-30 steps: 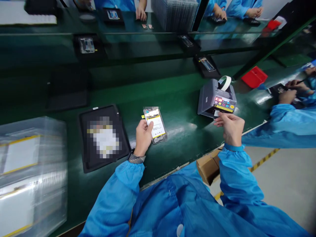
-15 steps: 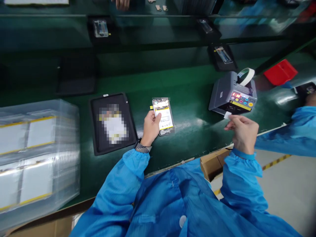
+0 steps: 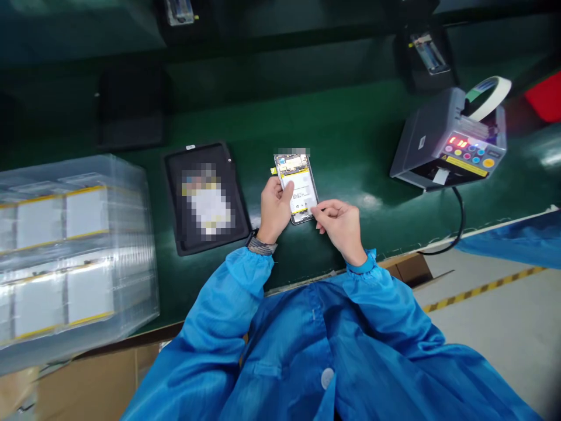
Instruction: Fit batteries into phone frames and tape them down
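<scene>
Grasped by its left side in my left hand [image 3: 277, 207] is an opened smartphone [image 3: 300, 190], its inner parts facing up. A white battery with yellow edges fills its middle, and a small yellow tab sticks out at the upper left. My left thumb lies over the battery's edge. At the phone's lower right corner, my right hand [image 3: 339, 225] pinches a small white piece of tape, mostly hidden by the fingertips. Off to the right stands a grey tape dispenser [image 3: 432, 140] with a roll of pale tape [image 3: 493, 99] on top and a short white strip at its outlet.
Left of my hands lies a black tray [image 3: 173, 202] with a blurred-out item in it. Clear plastic trays [image 3: 134, 234] of white batteries are stacked at the far left. Another phone [image 3: 432, 55] rests behind, near a red bin [image 3: 546, 96]. A black cable [image 3: 461, 219] hangs from the dispenser.
My right hand has moved left from the dispenser to the phone's lower right corner, carrying the piece of tape. A fresh strip now shows at the outlet. The view has shifted.
</scene>
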{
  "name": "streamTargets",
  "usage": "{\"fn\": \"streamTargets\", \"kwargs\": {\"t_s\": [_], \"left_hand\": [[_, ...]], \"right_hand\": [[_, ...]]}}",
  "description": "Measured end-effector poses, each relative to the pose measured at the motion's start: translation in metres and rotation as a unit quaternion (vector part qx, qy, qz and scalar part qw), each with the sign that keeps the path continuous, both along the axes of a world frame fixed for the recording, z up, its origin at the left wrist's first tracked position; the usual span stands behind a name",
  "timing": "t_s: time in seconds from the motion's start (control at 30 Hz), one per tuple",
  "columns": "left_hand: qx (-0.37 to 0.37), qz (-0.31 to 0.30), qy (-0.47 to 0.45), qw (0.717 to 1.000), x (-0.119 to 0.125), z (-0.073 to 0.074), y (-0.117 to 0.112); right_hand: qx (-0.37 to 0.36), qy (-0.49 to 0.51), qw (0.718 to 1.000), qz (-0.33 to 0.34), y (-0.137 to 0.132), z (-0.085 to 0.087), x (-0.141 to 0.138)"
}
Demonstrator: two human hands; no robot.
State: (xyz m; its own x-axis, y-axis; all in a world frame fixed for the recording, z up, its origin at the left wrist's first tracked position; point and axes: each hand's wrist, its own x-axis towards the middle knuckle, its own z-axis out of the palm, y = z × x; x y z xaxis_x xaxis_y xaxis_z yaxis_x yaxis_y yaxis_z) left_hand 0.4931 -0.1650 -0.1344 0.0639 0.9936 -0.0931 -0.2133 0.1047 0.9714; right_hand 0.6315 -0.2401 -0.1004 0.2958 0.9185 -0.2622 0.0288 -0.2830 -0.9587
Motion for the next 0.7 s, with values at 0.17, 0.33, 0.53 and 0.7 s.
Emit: {"fn": "streamTargets", "kwargs": {"t_s": [0.17,0.33,0.53,0.7], "left_hand": [[0.012,0.004,0.007,1.000,0.0003,-0.0017,0.0004],[-0.015,0.009,-0.005,1.000,0.0003,0.0010,0.0015],[-0.016,0.011,-0.008,1.000,0.0004,-0.0006,0.0019],[0.001,0.006,0.007,1.000,-0.0004,-0.0024,0.0017]], "right_hand": [[-0.009,-0.003,1.000,0.013,0.0016,0.0006,0.0030],[-0.013,-0.013,1.000,0.004,0.0033,0.0034,-0.0008],[-0.019,-0.038,0.999,-0.003,0.0040,0.0040,-0.0038],[-0.023,-0.064,0.998,0.001,0.0029,0.0010,-0.0050]]}}
